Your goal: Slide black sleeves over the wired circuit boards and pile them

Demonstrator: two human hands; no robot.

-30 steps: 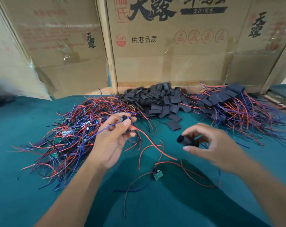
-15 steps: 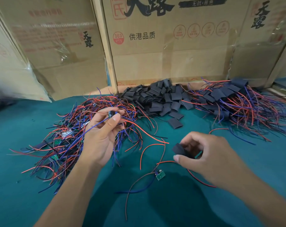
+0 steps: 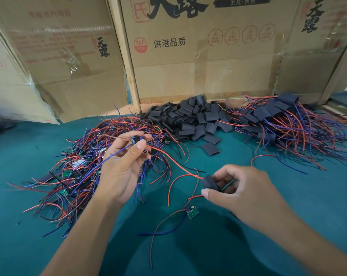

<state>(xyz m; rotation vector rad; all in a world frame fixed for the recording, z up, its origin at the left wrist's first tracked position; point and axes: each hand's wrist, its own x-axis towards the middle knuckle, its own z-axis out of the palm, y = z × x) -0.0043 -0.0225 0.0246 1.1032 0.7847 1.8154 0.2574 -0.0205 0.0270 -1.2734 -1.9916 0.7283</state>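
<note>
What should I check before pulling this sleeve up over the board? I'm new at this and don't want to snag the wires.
1. Board held firmly: ok, the left hand pinches the circuit board at its fingertips.
2. Sleeve in hand: ok, the right hand grips the black sleeve.
3. Wires threaded: partly ok, the red wire runs from the board into the sleeve; whether the blue wire must go through, cannot tell.
4. Sleeve mouth open: cannot tell.
5. Path clear: not ok, a loose board and its wires lie just below the sleeve.
</note>
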